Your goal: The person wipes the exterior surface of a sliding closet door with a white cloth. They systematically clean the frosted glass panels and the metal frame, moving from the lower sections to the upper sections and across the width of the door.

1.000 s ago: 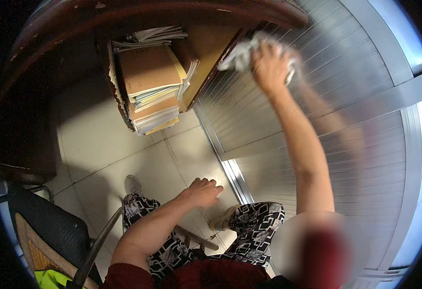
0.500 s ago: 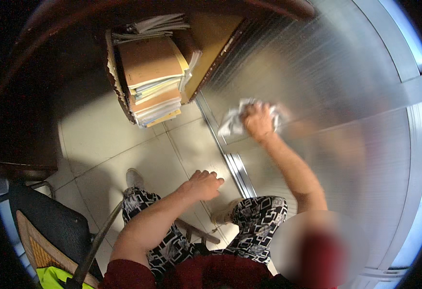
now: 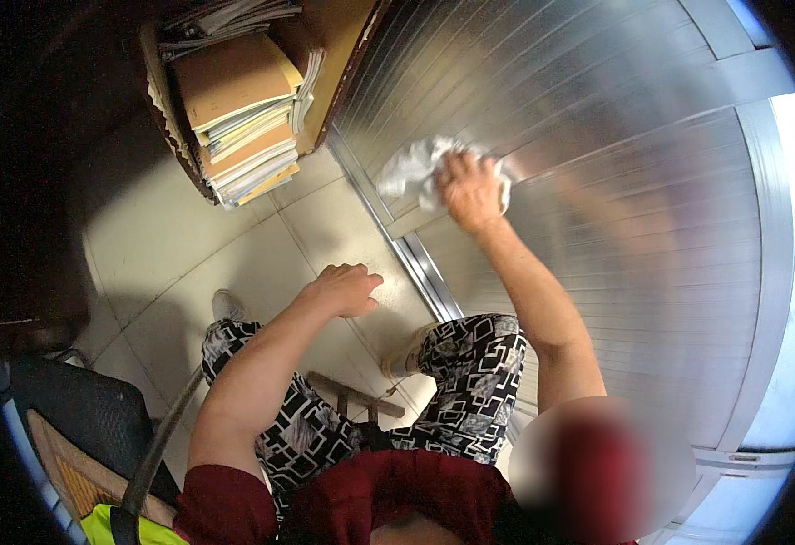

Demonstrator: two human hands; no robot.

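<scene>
My right hand [image 3: 470,191] presses a crumpled white cloth [image 3: 411,169] against a shiny ribbed metal panel [image 3: 615,227]. Its fingers are bent over the cloth, which bunches out on both sides of them. Over the floor between my knees hangs my left hand [image 3: 341,291], loosely curled, thumb apart from the fingers. Nothing shows in it, and its palm is hidden.
A worn wooden shelf [image 3: 347,64] at upper left holds stacked papers and brown folders [image 3: 234,82]. A metal track [image 3: 424,272] runs along the panel's foot. At lower left stands a dark chair [image 3: 88,409] with a yellow-green cloth [image 3: 102,525].
My right hand and the cloth have shifted a little up the panel. The whole view has tilted, so the shelf and floor sit higher and further left.
</scene>
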